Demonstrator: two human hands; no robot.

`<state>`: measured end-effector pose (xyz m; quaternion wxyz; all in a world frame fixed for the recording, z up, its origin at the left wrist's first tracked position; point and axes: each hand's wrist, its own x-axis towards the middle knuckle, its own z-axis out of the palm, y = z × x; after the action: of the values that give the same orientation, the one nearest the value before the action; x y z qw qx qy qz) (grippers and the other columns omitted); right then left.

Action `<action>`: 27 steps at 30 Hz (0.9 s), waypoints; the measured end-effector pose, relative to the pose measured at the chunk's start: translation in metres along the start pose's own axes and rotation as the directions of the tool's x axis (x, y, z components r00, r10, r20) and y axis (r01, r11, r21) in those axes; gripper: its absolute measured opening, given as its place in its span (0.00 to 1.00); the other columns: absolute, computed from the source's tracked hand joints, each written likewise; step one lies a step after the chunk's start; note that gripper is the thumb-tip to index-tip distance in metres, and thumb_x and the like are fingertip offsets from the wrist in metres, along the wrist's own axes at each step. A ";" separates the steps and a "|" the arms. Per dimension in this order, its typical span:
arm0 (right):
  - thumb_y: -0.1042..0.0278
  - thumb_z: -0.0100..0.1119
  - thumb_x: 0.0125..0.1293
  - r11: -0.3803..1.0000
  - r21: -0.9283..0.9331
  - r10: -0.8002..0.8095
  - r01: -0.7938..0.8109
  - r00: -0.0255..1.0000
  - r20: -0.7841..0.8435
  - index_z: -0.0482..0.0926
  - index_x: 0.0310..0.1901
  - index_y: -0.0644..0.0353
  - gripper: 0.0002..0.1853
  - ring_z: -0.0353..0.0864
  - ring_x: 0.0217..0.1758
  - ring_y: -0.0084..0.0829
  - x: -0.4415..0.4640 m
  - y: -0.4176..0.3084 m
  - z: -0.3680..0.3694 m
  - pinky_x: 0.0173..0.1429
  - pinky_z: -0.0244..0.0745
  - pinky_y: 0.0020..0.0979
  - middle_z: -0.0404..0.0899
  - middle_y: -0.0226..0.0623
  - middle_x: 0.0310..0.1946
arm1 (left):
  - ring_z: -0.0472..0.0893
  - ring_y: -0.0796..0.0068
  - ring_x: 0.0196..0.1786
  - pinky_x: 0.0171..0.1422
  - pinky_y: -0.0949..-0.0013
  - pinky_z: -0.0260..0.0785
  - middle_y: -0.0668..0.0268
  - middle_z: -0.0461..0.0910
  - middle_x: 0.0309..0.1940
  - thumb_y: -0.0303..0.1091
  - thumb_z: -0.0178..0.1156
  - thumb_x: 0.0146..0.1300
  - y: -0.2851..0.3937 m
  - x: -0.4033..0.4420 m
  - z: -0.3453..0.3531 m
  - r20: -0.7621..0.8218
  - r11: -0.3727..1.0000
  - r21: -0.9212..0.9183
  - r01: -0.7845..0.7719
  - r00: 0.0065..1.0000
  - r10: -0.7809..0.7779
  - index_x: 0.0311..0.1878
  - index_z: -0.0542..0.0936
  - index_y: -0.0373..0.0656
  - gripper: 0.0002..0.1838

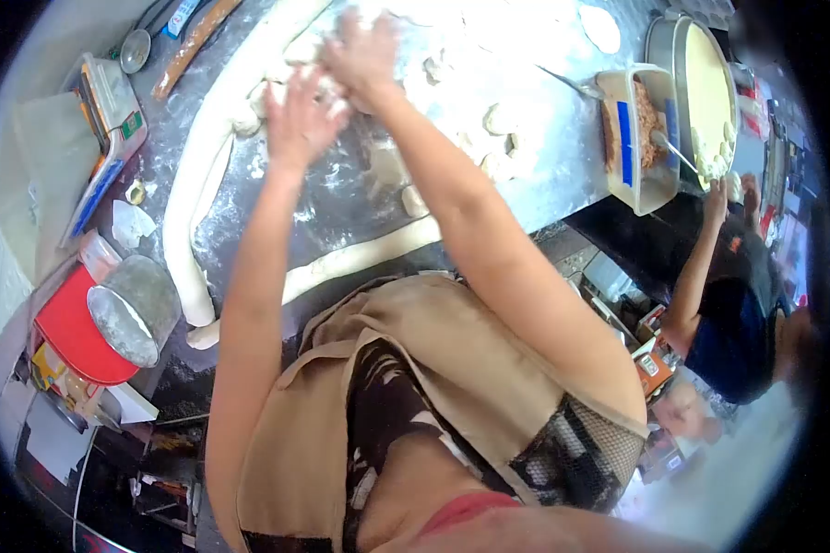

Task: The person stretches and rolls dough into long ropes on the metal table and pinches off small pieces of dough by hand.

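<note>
My left hand (304, 120) lies palm down with its fingers spread over small dough pieces on the floured metal table (341, 207). Just right of it, my right hand (362, 53) is spread over the flour and dough, its fingers blurred. Neither hand visibly grips anything; what is under the palms is hidden. A long dough rope (189, 198) curves down the left side, and another rope (364, 256) runs along the near edge. Several small dough pieces (500, 120) are scattered to the right of my hands.
A clear tub (643, 189) of brown filling with a spoon stands at the right edge. Beyond it a co-worker's hand (716, 198) is beside a large round pan (707, 92). A rolling pin (194, 48), a plastic box (111, 111) and a metal pot (152, 300) are at left.
</note>
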<state>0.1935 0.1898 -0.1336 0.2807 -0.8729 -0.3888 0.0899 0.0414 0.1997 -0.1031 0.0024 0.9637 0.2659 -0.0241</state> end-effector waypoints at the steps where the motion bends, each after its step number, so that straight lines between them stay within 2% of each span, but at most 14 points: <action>1: 0.39 0.47 0.63 0.983 0.168 -0.073 0.067 0.997 0.027 0.64 0.68 0.51 0.36 0.53 0.69 0.70 -0.001 -0.013 0.007 0.74 0.43 0.56 0.52 0.72 0.67 | 0.55 0.61 0.74 0.73 0.32 0.37 0.68 0.60 0.71 0.53 0.50 0.67 -0.009 0.007 -0.004 -0.002 0.998 0.043 0.047 0.999 -0.047 0.65 0.71 0.59 0.25; 3: 0.41 0.47 0.64 0.925 0.169 -0.363 0.341 0.924 0.122 0.66 0.67 0.45 0.32 0.56 0.70 0.65 -0.033 -0.003 -0.012 0.75 0.45 0.53 0.56 0.60 0.69 | 0.57 0.59 0.73 0.73 0.33 0.37 0.62 0.63 0.69 0.48 0.51 0.66 -0.002 -0.010 -0.002 -0.020 0.998 -0.025 0.055 0.998 -0.055 0.63 0.73 0.52 0.23; 6: 0.49 0.55 0.62 0.893 -0.150 -0.366 0.425 0.879 0.307 0.68 0.66 0.39 0.29 0.60 0.72 0.48 -0.107 0.071 -0.072 0.75 0.45 0.53 0.63 0.38 0.69 | 0.58 0.59 0.72 0.74 0.34 0.39 0.57 0.64 0.67 0.46 0.55 0.62 0.052 -0.065 0.016 -0.174 0.942 -0.330 0.060 0.977 -0.123 0.61 0.73 0.45 0.25; 9: 0.43 0.62 0.55 0.915 -0.350 -0.160 0.202 0.976 0.146 0.64 0.69 0.45 0.40 0.48 0.76 0.55 -0.164 0.124 -0.142 0.75 0.36 0.59 0.51 0.55 0.73 | 0.57 0.59 0.73 0.75 0.39 0.40 0.59 0.61 0.69 0.47 0.56 0.62 0.124 -0.097 0.008 0.085 0.814 -0.571 -0.105 0.979 0.186 0.64 0.69 0.51 0.28; 12: 0.36 0.60 0.55 0.876 -0.457 0.176 -0.152 0.984 0.010 0.62 0.70 0.46 0.43 0.43 0.75 0.62 -0.166 0.145 -0.143 0.71 0.43 0.65 0.50 0.58 0.71 | 0.56 0.60 0.73 0.74 0.38 0.43 0.62 0.58 0.70 0.48 0.56 0.62 0.150 -0.065 0.037 -0.163 0.789 -0.383 -0.480 0.876 0.454 0.63 0.71 0.61 0.25; 14: 0.35 0.59 0.55 0.907 -0.357 0.219 -0.225 0.974 -0.058 0.63 0.69 0.47 0.43 0.44 0.75 0.63 -0.139 0.126 -0.108 0.71 0.43 0.66 0.51 0.58 0.71 | 0.60 0.64 0.71 0.73 0.42 0.46 0.67 0.66 0.66 0.45 0.55 0.62 0.122 -0.032 0.007 0.033 0.824 -0.346 -0.449 0.872 0.489 0.55 0.76 0.58 0.18; 15: 0.33 0.58 0.55 0.922 -0.249 0.276 -0.296 0.954 -0.114 0.63 0.69 0.48 0.44 0.44 0.74 0.63 -0.127 0.109 -0.087 0.70 0.42 0.67 0.52 0.57 0.71 | 0.61 0.64 0.71 0.73 0.41 0.46 0.67 0.68 0.65 0.46 0.55 0.62 0.109 -0.018 -0.010 0.240 0.876 -0.237 -0.421 0.848 0.473 0.53 0.77 0.57 0.17; 17: 0.34 0.57 0.56 0.970 -0.243 0.027 -0.033 0.999 -0.029 0.65 0.68 0.50 0.42 0.50 0.73 0.61 -0.107 0.061 -0.072 0.71 0.45 0.64 0.53 0.56 0.70 | 0.64 0.61 0.68 0.72 0.39 0.46 0.67 0.71 0.63 0.42 0.57 0.61 0.064 -0.001 -0.015 0.258 0.933 -0.315 -0.176 0.930 0.262 0.49 0.80 0.54 0.14; 19: 0.35 0.55 0.59 0.950 0.038 -0.311 0.310 0.926 0.214 0.66 0.67 0.48 0.38 0.45 0.76 0.56 -0.103 0.038 -0.074 0.74 0.43 0.57 0.56 0.59 0.69 | 0.67 0.58 0.66 0.72 0.38 0.47 0.64 0.70 0.63 0.40 0.60 0.58 0.021 -0.014 -0.019 -0.074 0.994 -0.056 -0.092 0.993 0.088 0.46 0.81 0.53 0.12; 20: 0.37 0.57 0.59 0.919 -0.072 -0.365 0.388 0.904 0.222 0.68 0.66 0.47 0.37 0.46 0.76 0.53 -0.113 0.033 -0.087 0.75 0.44 0.53 0.56 0.54 0.69 | 0.67 0.58 0.66 0.72 0.38 0.47 0.64 0.70 0.63 0.40 0.60 0.58 0.021 -0.020 -0.016 -0.067 0.994 -0.050 -0.095 0.994 0.092 0.46 0.81 0.53 0.12; 22: 0.39 0.60 0.57 0.986 -0.003 -0.167 0.167 0.983 0.077 0.68 0.66 0.45 0.37 0.46 0.76 0.53 -0.145 0.060 -0.100 0.75 0.40 0.56 0.55 0.52 0.70 | 0.67 0.54 0.65 0.71 0.36 0.47 0.59 0.68 0.63 0.40 0.64 0.56 0.017 -0.035 -0.005 -0.468 0.953 -0.273 0.134 0.847 -0.253 0.43 0.82 0.53 0.11; 23: 0.39 0.63 0.54 0.980 -0.123 -0.158 0.157 0.987 -0.002 0.67 0.68 0.44 0.40 0.43 0.76 0.56 -0.158 0.080 -0.116 0.74 0.35 0.60 0.51 0.51 0.72 | 0.66 0.53 0.66 0.71 0.38 0.47 0.57 0.67 0.64 0.42 0.64 0.55 0.031 -0.042 -0.020 -0.256 0.894 -0.426 0.136 0.930 -0.263 0.45 0.81 0.53 0.14; 24: 0.39 0.63 0.53 0.975 -0.182 -0.133 0.126 0.991 -0.028 0.67 0.68 0.43 0.41 0.40 0.76 0.60 -0.175 0.108 -0.123 0.73 0.30 0.64 0.49 0.53 0.73 | 0.65 0.51 0.67 0.72 0.39 0.47 0.55 0.67 0.64 0.44 0.64 0.55 0.058 -0.044 -0.036 -0.037 0.808 -0.564 0.171 0.972 -0.231 0.48 0.81 0.53 0.17; 27: 0.43 0.61 0.56 0.958 -0.284 -0.004 0.048 0.988 0.153 0.66 0.69 0.47 0.39 0.45 0.74 0.64 -0.191 0.140 -0.138 0.72 0.41 0.64 0.50 0.54 0.72 | 0.65 0.61 0.66 0.72 0.46 0.51 0.57 0.70 0.59 0.47 0.59 0.59 0.116 -0.057 0.009 -0.184 0.773 -0.403 -0.490 0.871 0.456 0.56 0.77 0.48 0.23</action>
<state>0.2032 -0.0828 -0.1096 0.1221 -0.8899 -0.4293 0.0946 0.0521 0.0708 -0.1105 0.2147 0.9738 0.0134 0.0743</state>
